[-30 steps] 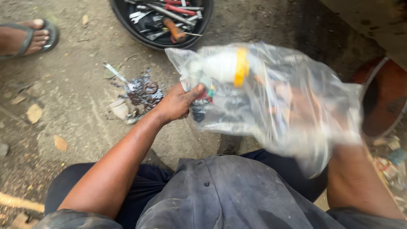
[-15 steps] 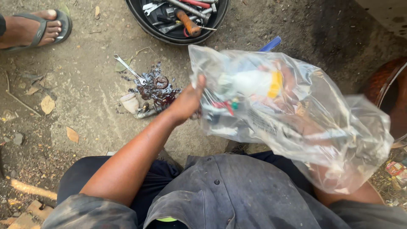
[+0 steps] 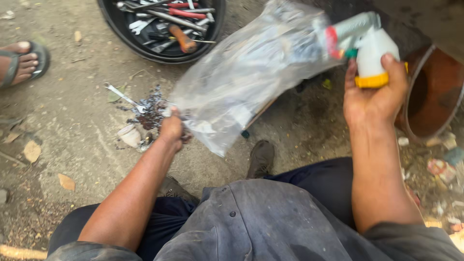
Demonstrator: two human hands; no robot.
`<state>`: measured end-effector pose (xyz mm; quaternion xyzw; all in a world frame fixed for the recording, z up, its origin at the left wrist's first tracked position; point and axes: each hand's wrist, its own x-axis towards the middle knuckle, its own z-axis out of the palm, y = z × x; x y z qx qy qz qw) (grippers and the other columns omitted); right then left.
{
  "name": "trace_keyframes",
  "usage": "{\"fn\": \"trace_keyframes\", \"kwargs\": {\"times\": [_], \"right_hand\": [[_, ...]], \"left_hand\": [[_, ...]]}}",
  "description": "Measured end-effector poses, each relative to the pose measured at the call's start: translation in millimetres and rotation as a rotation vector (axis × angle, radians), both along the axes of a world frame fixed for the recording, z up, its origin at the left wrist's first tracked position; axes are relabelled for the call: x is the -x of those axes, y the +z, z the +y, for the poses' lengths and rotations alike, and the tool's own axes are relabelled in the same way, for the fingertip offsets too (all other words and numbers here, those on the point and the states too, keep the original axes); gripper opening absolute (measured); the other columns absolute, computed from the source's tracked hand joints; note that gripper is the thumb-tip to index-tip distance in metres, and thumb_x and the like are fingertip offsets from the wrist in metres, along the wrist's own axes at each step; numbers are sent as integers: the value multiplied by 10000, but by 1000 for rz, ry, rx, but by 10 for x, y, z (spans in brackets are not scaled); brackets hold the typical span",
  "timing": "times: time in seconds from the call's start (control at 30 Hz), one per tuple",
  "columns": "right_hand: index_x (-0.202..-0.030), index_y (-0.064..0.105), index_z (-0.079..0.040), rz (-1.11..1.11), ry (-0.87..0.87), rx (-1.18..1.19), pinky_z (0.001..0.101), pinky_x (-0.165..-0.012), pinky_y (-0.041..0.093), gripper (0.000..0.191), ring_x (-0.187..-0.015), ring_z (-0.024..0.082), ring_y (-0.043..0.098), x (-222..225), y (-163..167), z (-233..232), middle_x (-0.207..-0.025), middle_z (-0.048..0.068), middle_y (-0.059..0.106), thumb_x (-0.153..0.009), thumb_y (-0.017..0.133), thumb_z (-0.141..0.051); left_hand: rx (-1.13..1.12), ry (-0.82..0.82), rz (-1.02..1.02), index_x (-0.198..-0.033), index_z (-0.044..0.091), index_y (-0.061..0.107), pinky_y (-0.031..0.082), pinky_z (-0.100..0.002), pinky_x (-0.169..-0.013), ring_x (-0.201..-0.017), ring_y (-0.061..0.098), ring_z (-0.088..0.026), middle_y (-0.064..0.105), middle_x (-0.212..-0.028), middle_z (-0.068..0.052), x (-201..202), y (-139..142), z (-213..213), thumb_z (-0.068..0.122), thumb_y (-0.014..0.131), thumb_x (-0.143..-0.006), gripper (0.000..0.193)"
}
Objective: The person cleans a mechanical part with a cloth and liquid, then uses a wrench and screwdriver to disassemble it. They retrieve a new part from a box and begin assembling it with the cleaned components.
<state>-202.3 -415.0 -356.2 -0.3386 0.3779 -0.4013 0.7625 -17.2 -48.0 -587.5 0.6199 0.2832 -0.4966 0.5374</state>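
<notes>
My right hand (image 3: 374, 94) holds a small white plastic bottle (image 3: 373, 53) with a yellow cap, just pulled out of the mouth of a clear plastic bag (image 3: 246, 72). A white tube with a red band (image 3: 345, 31) shows at the bag's mouth beside the bottle. My left hand (image 3: 173, 129) grips the lower corner of the bag, which stretches slantwise between both hands. The bag's other contents are blurred.
A black round tub (image 3: 162, 26) of wrenches and screwdrivers stands on the dirt at the top. A pile of small metal parts with a wrench (image 3: 140, 108) lies by my left hand. A rusty round drum (image 3: 430, 96) is at the right. Another person's sandalled foot (image 3: 21, 60) is at the left.
My right hand has come out of the bag with the white bottle and risen to the upper right. My left hand slid down to the bag's lower corner.
</notes>
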Motion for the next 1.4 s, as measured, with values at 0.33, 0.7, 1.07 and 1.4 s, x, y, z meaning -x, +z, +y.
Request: {"fn": "trace_keyframes", "kwargs": {"times": [0.33,0.7,1.07,1.4], "right_hand": [[-1299,586,-7,-20,-52,-44,382,-832,627,562,-1013,309,681,367,-174,-721,-1182,147,667,-805,810,-153],[-1284,580,-13,90,17,78,348,-774,580,550,-903,289,709,388,100,-453,-1108,147,699,-821,804,-208],[-1340,461,-32,496,116,777,363,-686,646,548,-980,280,704,647,-47,-797,-1230,168,619,-880,758,-50],[-1324,526,-54,479,477,600,352,-707,633,490,-1015,258,712,451,196,-539,-1181,115,634,-897,766,-57]], "left_hand": [[212,112,-45,-1244,105,591,421,-307,-511,-520,410,-131,357,-599,21,-59,448,-763,508,376,-1052,496],[-276,118,-646,-1074,-27,730,562,-453,-819,-981,757,-353,769,-1074,-233,-587,687,-2020,223,531,-932,350],[124,493,-848,-1330,34,467,593,-364,-621,-766,747,-236,681,-1048,-108,-722,683,-1976,203,575,-901,473],[339,-377,-1414,-1230,-24,642,563,-428,-919,-1085,705,-328,716,-1165,-224,-175,1336,-2447,509,870,-870,682]]}}
